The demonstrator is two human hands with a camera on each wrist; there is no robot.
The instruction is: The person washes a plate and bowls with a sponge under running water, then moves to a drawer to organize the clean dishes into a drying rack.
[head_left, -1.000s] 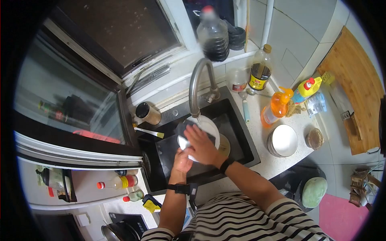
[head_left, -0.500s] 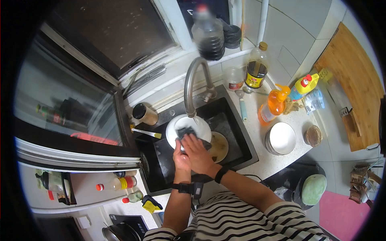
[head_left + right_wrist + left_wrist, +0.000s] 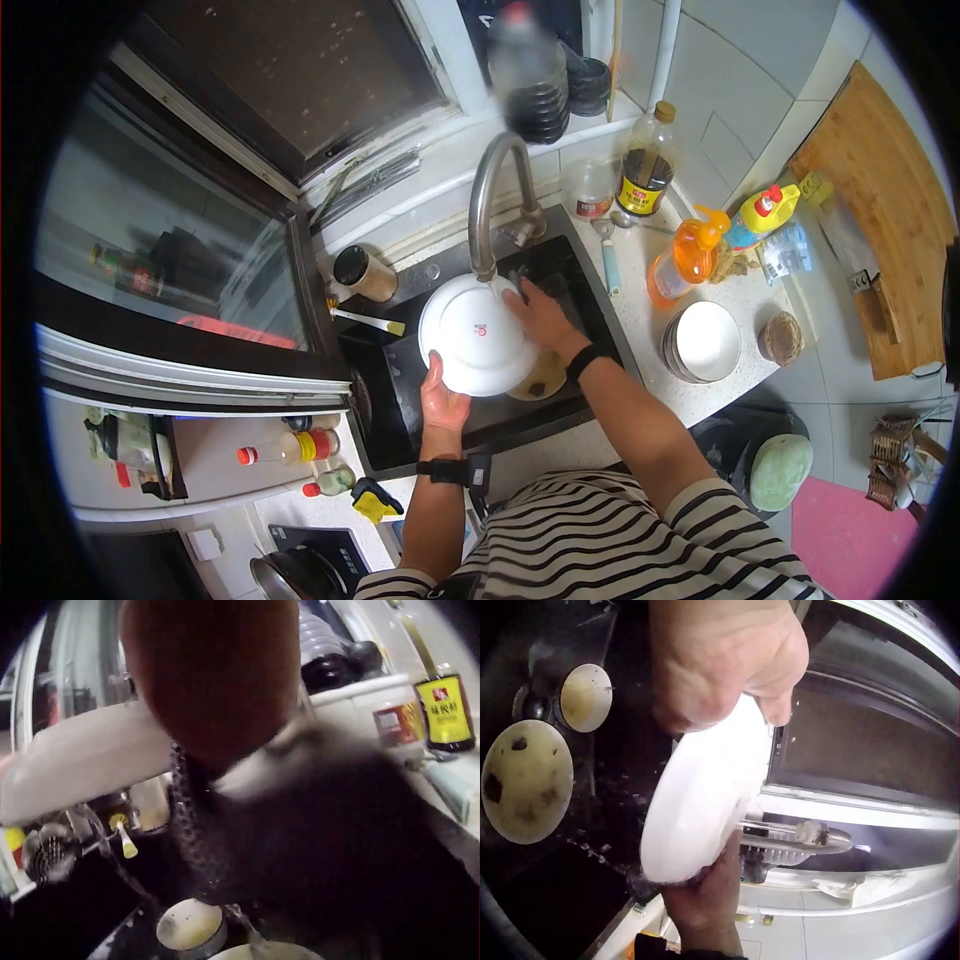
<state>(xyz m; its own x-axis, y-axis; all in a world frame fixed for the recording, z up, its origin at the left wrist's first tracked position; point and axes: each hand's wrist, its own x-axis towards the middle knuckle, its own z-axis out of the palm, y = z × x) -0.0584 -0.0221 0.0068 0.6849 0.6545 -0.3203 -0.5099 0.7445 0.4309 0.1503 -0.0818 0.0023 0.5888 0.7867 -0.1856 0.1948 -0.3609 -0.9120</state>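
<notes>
A white plate (image 3: 478,340), its underside with a red mark facing up, is held over the sink under the faucet (image 3: 487,210). My left hand (image 3: 443,402) grips the plate's near left edge, thumb on the underside; the left wrist view shows this hand (image 3: 727,664) on the rim of the plate (image 3: 697,802). At the far right edge is my right hand (image 3: 548,322), fingertips partly hidden. In the right wrist view it (image 3: 214,675) holds a dark mesh cloth (image 3: 300,847) beside the plate (image 3: 86,757). Water runs near the right hand in the left wrist view.
In the black sink (image 3: 400,400) lie a soiled dish (image 3: 529,784) and a small bowl (image 3: 586,697). Stacked white bowls (image 3: 708,342), an orange soap bottle (image 3: 685,262) and a sauce bottle (image 3: 647,170) stand on the right counter. A brush (image 3: 368,320) lies at the sink's left edge.
The plate has turned from its inner face to its underside. My right hand has moved from the plate's middle to its right edge, and the hands are now apart.
</notes>
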